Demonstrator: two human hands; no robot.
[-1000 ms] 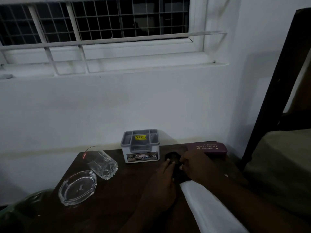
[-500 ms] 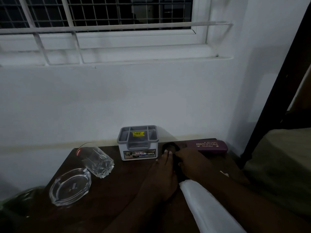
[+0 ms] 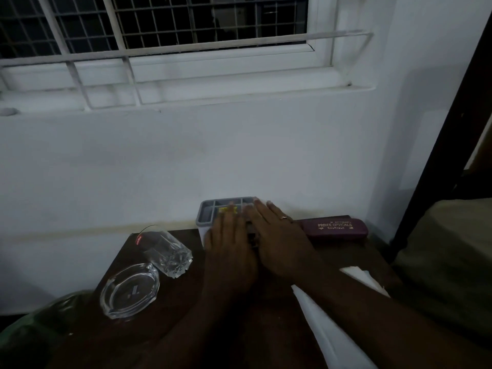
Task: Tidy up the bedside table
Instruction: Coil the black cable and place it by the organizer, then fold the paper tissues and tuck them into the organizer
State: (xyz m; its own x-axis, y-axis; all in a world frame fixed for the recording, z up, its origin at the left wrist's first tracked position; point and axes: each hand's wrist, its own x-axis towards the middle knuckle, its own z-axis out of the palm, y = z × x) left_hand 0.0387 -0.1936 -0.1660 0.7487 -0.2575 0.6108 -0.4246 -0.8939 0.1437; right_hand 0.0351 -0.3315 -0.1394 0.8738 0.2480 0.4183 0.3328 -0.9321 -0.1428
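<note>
On the dark wooden bedside table [image 3: 183,304] a grey compartment organiser [image 3: 208,212] stands against the wall. My left hand [image 3: 229,246] and my right hand [image 3: 279,243] lie side by side over its front and top, fingers straight and pointing at the wall. Between the two hands a small dark object [image 3: 251,235] shows as a narrow strip; most of it is hidden. A ring is on my right hand. A maroon spectacle case [image 3: 336,228] lies just right of my right hand.
A glass tumbler [image 3: 168,252] lies tipped on the table's left part, with a glass ashtray [image 3: 130,290] in front of it. A white cloth [image 3: 327,328] lies under my right forearm. A green bag [image 3: 40,323] sits low left. A bed [image 3: 447,251] stands right.
Both hands have moved away from the table's middle toward the wall and up onto the organiser, bringing the dark object along between them. Fingers that were curled round it are now straight.
</note>
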